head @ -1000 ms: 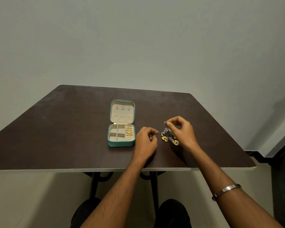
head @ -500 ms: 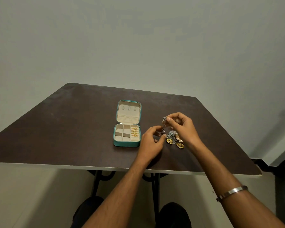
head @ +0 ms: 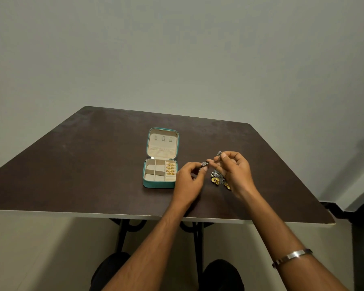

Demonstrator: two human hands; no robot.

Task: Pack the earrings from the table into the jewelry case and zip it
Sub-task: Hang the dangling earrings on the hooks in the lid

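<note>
Jewelry case [head: 160, 172] sits open on the dark table [head: 88, 164], teal outside, cream lining. Lid [head: 162, 142] stands tilted back at the far side, three small tabs near its top edge. Base is split into compartments; the right-hand column holds a row of gold earrings [head: 170, 169], the other compartments look bare from here.

Just right of the case, above the tabletop, my left hand [head: 188, 181] pinches a small silver flower-shaped earring [head: 204, 164] between thumb and forefinger, the rest of the fingers curled in. My right hand [head: 236, 173] is close beside it, fingertips pinching a second silver piece [head: 219, 153] held a little higher. The two pieces sit near each other; I cannot tell whether they are linked or touching.

Under my right hand, on the table, lies the loose pile of earrings [head: 218, 177]: silver ones toward the far side, gold flower-shaped ones toward me, partly hidden by my palm. The pile is near the case but apart from it.

Silver bracelet [head: 292, 257] on my right forearm. Table has a pale front edge and black metal legs [head: 122, 234] below. Plain grey wall [head: 177, 49] behind; my dark-clad knees show under the table edge.
</note>
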